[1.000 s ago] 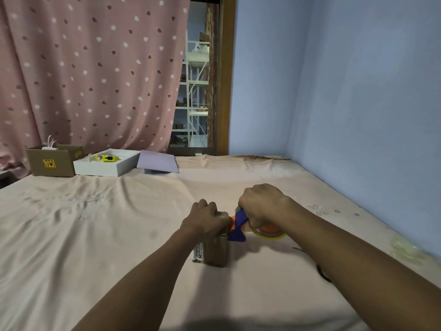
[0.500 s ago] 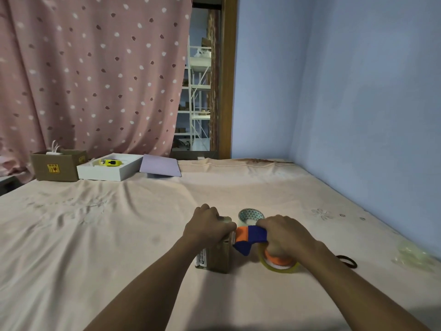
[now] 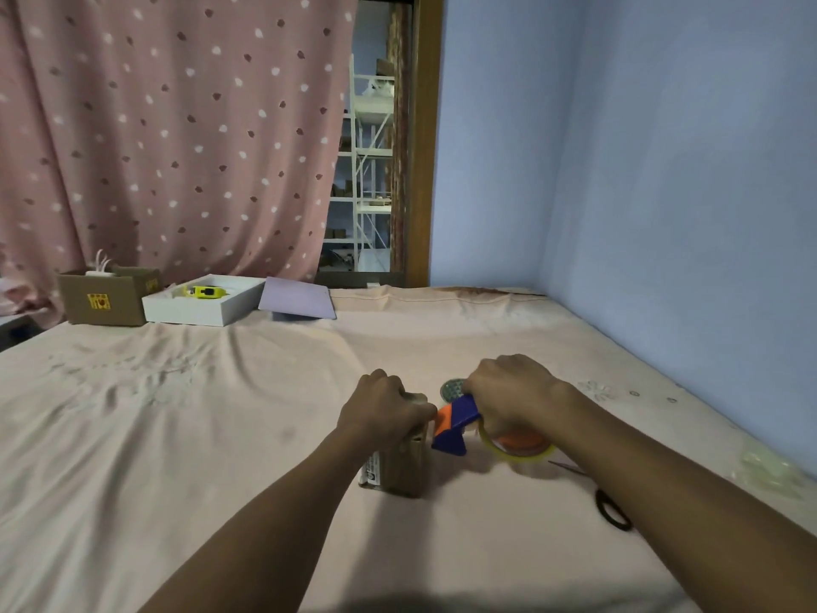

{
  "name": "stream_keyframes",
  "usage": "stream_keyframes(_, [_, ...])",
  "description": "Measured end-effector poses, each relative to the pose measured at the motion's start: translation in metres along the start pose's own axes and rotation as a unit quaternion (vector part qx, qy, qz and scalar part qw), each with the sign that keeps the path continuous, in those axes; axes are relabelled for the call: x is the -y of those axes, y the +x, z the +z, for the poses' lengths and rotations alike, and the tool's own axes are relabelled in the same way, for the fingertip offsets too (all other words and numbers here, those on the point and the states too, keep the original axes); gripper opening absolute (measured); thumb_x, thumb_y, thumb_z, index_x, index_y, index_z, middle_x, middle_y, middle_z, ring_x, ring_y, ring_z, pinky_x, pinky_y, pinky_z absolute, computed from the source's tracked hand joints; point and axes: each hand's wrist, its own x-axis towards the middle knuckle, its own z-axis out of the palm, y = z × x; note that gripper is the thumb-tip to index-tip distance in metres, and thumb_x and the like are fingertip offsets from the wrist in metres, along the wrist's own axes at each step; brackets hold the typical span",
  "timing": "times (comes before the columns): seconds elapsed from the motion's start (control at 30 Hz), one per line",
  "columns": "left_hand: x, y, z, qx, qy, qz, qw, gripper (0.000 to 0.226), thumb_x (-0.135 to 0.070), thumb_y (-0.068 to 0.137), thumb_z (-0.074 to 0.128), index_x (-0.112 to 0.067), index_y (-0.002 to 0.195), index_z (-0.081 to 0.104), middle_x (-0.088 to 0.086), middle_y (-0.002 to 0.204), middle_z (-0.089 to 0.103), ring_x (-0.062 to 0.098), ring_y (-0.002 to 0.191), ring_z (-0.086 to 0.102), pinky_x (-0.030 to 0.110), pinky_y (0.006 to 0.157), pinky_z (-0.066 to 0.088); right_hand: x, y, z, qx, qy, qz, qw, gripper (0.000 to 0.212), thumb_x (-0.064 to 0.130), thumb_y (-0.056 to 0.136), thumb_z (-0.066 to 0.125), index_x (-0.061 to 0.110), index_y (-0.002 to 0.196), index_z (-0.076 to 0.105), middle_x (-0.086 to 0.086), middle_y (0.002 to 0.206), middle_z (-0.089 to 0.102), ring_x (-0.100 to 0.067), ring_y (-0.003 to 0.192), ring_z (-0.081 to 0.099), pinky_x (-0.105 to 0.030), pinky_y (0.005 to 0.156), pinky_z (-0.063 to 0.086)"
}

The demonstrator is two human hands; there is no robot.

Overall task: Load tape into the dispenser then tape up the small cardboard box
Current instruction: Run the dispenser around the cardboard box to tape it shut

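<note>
Both hands work together: left hand clamps the small box steady, while right hand grips the dispenser against it.

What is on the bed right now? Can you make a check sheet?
Surface: pink bedsheet, wrinkled.
Job's things: small box standing upright; tape dispenser with tape roll at its top right edge.
Clutter: scissors, spare roll, crumpled tape, brown box, white tray, purple sheet.
Hands: left hand pressing the box top; right hand gripping the dispenser.
Cables: white ones in the brown box.
Surroundings: dotted curtain, blue wall, shelves.
</note>
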Motion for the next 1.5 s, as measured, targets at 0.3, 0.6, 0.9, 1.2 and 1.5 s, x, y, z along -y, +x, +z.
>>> stream_keyframes(0.3, [0.0,0.001,0.001,-0.014,0.019,0.005,1.0,0.038,-0.054,0.064,0.062,-0.018,0.056,0.052,0.003,0.078,0.054,0.016,0.067,0.05,0.028,0.053,0.036,0.009,0.002,-0.016,0.02,-0.056,-0.014,0.998,0.02,0.029,0.081,0.068,0.028,0.092,0.051,-0.001,0.086,0.053,-0.025,0.076,0.054,-0.034,0.067,0.048])
stream_keyframes(0.6, [-0.001,0.003,0.003,-0.026,0.025,0.006,0.999,0.032,-0.049,0.064,0.063,-0.021,0.057,0.05,0.002,0.083,0.054,0.017,0.075,0.051,0.027,0.053,0.033,0.019,0.011,-0.035,0.075,-0.115,-0.015,0.99,0.03,0.037,0.085,0.069,0.02,0.109,0.065,-0.004,0.092,0.057,-0.024,0.081,0.057,-0.035,0.07,0.051])
stream_keyframes(0.9, [-0.002,0.002,0.002,-0.014,0.004,-0.015,1.0,0.037,-0.052,0.059,0.057,-0.016,0.06,0.059,0.009,0.08,0.063,0.022,0.073,0.056,0.028,0.054,0.039,0.035,0.033,-0.043,0.073,-0.186,-0.026,0.98,0.025,0.04,0.089,0.065,0.019,0.103,0.064,-0.003,0.101,0.063,-0.026,0.086,0.057,-0.037,0.079,0.055])
stream_keyframes(1.2, [-0.001,0.001,0.001,-0.033,-0.006,-0.001,0.999,0.037,-0.05,0.057,0.06,-0.015,0.049,0.051,0.006,0.067,0.054,0.024,0.065,0.051,0.027,0.048,0.032,0.029,0.031,-0.034,0.055,-0.161,-0.043,0.984,0.024,0.04,0.088,0.066,0.022,0.103,0.067,-0.003,0.1,0.067,-0.024,0.08,0.059,-0.035,0.071,0.053])
stream_keyframes(1.5, [0.005,0.004,0.005,-0.038,-0.005,0.022,0.999,0.042,-0.049,0.057,0.064,-0.016,0.043,0.042,0.001,0.057,0.037,0.018,0.057,0.039,0.026,0.046,0.025,0.006,-0.01,0.023,0.012,0.009,0.031,0.999,0.028,0.026,0.077,0.059,0.023,0.105,0.058,-0.005,0.093,0.063,-0.029,0.075,0.056,-0.036,0.067,0.046])
